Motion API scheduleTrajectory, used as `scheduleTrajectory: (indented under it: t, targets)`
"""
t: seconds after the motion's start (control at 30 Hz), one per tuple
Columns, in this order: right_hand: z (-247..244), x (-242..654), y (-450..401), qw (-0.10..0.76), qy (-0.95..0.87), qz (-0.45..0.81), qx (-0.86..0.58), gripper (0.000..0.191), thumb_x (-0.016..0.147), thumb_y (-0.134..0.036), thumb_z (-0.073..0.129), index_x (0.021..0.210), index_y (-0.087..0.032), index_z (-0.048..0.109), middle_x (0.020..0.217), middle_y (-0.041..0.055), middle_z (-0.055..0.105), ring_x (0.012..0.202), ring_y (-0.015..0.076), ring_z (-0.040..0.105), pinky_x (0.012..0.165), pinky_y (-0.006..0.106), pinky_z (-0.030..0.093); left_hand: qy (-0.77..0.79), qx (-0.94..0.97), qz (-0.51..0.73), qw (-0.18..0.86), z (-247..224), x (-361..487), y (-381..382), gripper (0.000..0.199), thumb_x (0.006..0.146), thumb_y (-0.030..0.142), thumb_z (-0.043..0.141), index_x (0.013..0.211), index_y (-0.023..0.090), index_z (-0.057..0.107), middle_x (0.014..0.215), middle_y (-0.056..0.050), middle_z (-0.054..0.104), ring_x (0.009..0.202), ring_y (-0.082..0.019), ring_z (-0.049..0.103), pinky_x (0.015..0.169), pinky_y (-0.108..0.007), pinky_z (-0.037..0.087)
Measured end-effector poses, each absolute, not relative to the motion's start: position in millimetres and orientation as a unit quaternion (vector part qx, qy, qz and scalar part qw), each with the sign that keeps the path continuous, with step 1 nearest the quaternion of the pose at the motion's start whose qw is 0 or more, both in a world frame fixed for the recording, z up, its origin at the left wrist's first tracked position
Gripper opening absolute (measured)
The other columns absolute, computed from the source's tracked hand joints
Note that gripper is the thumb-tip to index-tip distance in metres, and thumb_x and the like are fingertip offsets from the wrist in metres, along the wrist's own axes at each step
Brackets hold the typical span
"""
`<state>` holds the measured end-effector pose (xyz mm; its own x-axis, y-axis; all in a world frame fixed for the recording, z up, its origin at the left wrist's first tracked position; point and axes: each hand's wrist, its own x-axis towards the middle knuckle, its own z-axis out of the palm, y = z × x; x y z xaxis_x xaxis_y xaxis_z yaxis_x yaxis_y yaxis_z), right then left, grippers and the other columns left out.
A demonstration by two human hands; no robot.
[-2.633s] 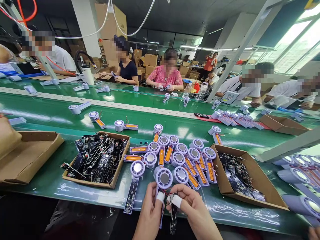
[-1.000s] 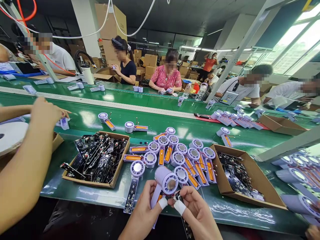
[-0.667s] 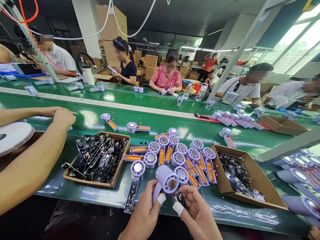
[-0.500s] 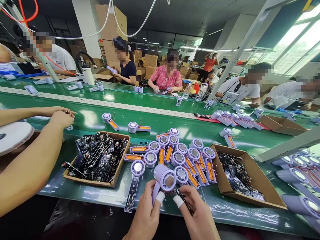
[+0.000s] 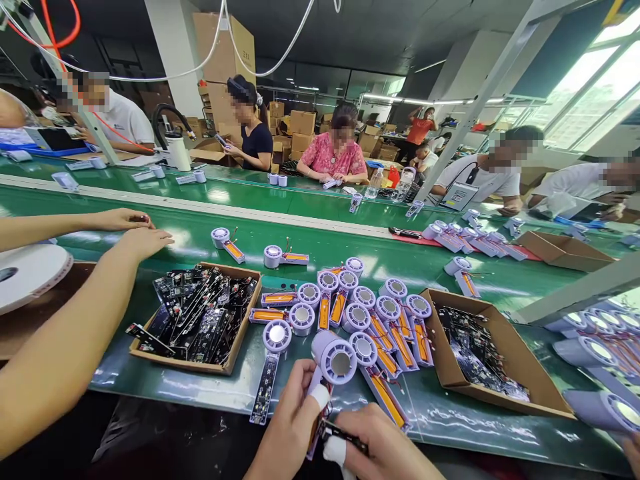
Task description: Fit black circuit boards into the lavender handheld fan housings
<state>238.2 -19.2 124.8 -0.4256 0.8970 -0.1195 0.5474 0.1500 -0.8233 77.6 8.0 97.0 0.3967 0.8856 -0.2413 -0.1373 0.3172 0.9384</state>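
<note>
Our left hand (image 5: 293,427) curls its fingers around a lilac cylindrical plastic fan housing (image 5: 334,359), while the fingers of our right hand (image 5: 380,453) pinch a slim black circuit board (image 5: 345,440), both held just above the green bench (image 5: 450,427).

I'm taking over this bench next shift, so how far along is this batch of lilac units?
Done: one lilac housing on the belt already has a black circuit board along its handle. In hand: the left hand holds another housing, and the right hand holds a black board near it. Left: many orange-strip housings on the green belt, plus two cardboard trays of boards.
</note>
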Motion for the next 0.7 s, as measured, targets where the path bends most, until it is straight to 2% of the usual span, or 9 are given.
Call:
scheduleTrajectory:
  t: [0.07, 0.17, 0.23, 0.3, 0.4, 0.53, 0.63, 0.7]
  targets:
    - [112.0, 229.9, -22.9, 0.274, -0.657, 0.486, -0.507, 0.039, 0.094, -0.04, 0.045, 0.06, -0.021, 0.047, 0.055, -0.0042, 0.046, 0.052, 0.0109, 0.041, 0.055, 0.022, 0.031, 0.374, 0.398, 0.381, 0.746, 97.5, 77.0, 7.7, 0.02, 0.094, 0.037, 0.048, 0.105, 0.023, 0.057, 0.09, 0.0, 0.062, 0.082, -0.015, 0.056, 0.076, -0.026, 0.044]
    - [96.9, 219.8, -29.6, 0.365, -0.513, 0.551, -0.548, 0.052, 0.092, -0.063, 0.039, 0.062, -0.022, 0.044, 0.057, -0.0041, 0.041, 0.05, 0.0112, 0.039, 0.051, 0.022, 0.033, 0.339, 0.335, 0.403, 0.782, 93.5, 78.0, 5.6, 0.02, 0.093, 0.038, 0.049, 0.102, 0.023, 0.059, 0.084, 0.001, 0.06, 0.077, -0.014, 0.056, 0.072, -0.025, 0.044]
    - [90.7, 215.6, -32.2, 0.41, -0.458, 0.547, -0.569, 0.057, 0.086, -0.072, 0.041, 0.06, -0.022, 0.042, 0.057, -0.0039, 0.04, 0.051, 0.0111, 0.037, 0.049, 0.022, 0.033, 0.318, 0.322, 0.41, 0.792, 90.4, 80.0, 3.7, 0.018, 0.089, 0.034, 0.056, 0.103, 0.023, 0.059, 0.089, 0.0, 0.063, 0.082, -0.016, 0.059, 0.076, -0.027, 0.045]
    - [85.9, 214.0, -32.7, 0.438, -0.439, 0.532, -0.576, 0.06, 0.081, -0.077, 0.044, 0.059, -0.022, 0.041, 0.058, -0.0036, 0.04, 0.053, 0.0111, 0.036, 0.049, 0.022, 0.034, 0.317, 0.341, 0.416, 0.781, 88.2, 82.7, 2.0, 0.025, 0.083, 0.029, 0.063, 0.108, 0.024, 0.059, 0.101, -0.002, 0.066, 0.095, -0.02, 0.061, 0.084, -0.03, 0.045]
    - [78.2, 215.4, -30.9, 0.453, -0.442, 0.526, -0.568, 0.062, 0.079, -0.08, 0.043, 0.058, -0.022, 0.04, 0.057, -0.0038, 0.038, 0.051, 0.0107, 0.034, 0.045, 0.022, 0.032, 0.345, 0.387, 0.425, 0.742, 86.3, 86.8, 0.1, 0.036, 0.081, 0.032, 0.069, 0.114, 0.024, 0.057, 0.116, -0.007, 0.066, 0.111, -0.025, 0.059, 0.093, -0.033, 0.044]
    - [68.5, 216.1, -31.2, 0.464, -0.456, 0.525, -0.549, 0.056, 0.087, -0.07, 0.044, 0.059, -0.022, 0.041, 0.051, -0.0066, 0.032, 0.045, 0.0083, 0.028, 0.042, 0.021, 0.026, 0.398, 0.423, 0.423, 0.695, 83.2, 91.2, -2.6, 0.04, 0.087, 0.045, 0.06, 0.119, 0.022, 0.055, 0.119, -0.009, 0.067, 0.11, -0.025, 0.06, 0.095, -0.035, 0.044]
    - [62.1, 211.8, -37.8, 0.485, -0.424, 0.516, -0.564, 0.047, 0.086, -0.066, 0.051, 0.083, -0.019, 0.055, 0.051, -0.0085, 0.034, 0.044, 0.008, 0.027, 0.043, 0.021, 0.023, 0.462, 0.446, 0.419, 0.641, 79.4, 93.8, -5.3, 0.041, 0.088, 0.048, 0.055, 0.12, 0.022, 0.054, 0.126, -0.01, 0.063, 0.116, -0.027, 0.056, 0.096, -0.035, 0.043]
    - [57.9, 208.3, -44.7, 0.497, -0.416, 0.492, -0.581, 0.052, 0.081, -0.065, 0.059, 0.106, -0.02, 0.056, 0.052, -0.0089, 0.037, 0.043, 0.0084, 0.029, 0.042, 0.02, 0.024, 0.504, 0.439, 0.417, 0.616, 76.8, 95.4, -6.6, 0.039, 0.09, 0.048, 0.05, 0.12, 0.023, 0.055, 0.13, -0.01, 0.061, 0.124, -0.028, 0.051, 0.098, -0.036, 0.041]
